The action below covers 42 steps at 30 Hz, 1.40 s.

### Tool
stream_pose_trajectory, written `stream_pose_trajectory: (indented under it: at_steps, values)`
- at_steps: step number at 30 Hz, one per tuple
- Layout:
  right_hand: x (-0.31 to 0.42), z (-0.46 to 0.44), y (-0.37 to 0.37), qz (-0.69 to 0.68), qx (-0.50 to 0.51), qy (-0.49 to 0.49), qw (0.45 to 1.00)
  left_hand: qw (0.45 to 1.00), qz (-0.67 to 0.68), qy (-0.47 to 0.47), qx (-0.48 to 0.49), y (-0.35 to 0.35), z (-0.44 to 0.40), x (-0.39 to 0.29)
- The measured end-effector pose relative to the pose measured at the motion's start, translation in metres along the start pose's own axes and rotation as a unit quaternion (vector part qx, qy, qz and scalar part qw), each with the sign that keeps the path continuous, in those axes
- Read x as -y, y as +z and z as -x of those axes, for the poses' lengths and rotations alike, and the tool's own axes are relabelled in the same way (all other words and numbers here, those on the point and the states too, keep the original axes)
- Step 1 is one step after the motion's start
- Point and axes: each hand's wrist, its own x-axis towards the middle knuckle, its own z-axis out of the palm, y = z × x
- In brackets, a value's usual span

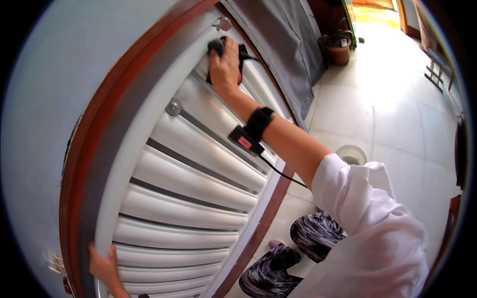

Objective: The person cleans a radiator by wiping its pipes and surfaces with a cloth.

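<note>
A white slatted radiator (184, 203) fills the left and middle of the view. My right hand (226, 64) is at its upper end, pressing a dark cloth (215, 47) against the white surface. Part of the cloth shows on both sides of the hand. A black strap with a small device (246, 141) and a cable is on my right forearm. At the lower left, my left hand (103, 265) rests on the radiator's outer rail (105, 223), with the thumb apart from the fingers, which lie partly behind the rail.
A red-brown wooden frame (79, 198) borders the radiator. Grey fabric (283, 44) hangs beyond its upper end. A potted plant (339, 52), a whitish bucket (352, 153) and a dark rack (435, 72) stand on the tiled floor (372, 109). My patterned trouser legs (271, 273) show below.
</note>
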Motion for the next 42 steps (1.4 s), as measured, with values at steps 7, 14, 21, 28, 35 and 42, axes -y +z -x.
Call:
stream_pose_trajectory:
  at_steps: [7,14,21,28,35,42]
  values:
    - [-0.098,0.030,-0.063,0.052,0.040,0.027,0.997,0.997,-0.080,0.002,0.013,0.004,0.000,0.020]
    - [-0.209,0.118,-0.135,0.161,-0.003,0.165,0.973,0.994,-0.107,0.010,0.005,0.013,0.005,0.043]
    - [-0.217,0.190,-0.173,0.221,0.073,0.332,0.914,0.998,-0.044,0.028,-0.040,0.012,0.002,0.028]
    - [-0.091,0.185,-0.123,0.080,0.084,0.110,0.987,0.999,-0.038,0.002,0.023,-0.004,-0.004,0.004]
    - [0.018,0.095,-0.061,0.012,0.144,-0.097,0.985,0.997,-0.074,0.017,-0.007,0.008,-0.001,0.016]
    - [-0.058,0.155,-0.124,0.033,0.204,-0.071,0.976,0.991,-0.136,0.002,0.013,0.010,0.002,0.029]
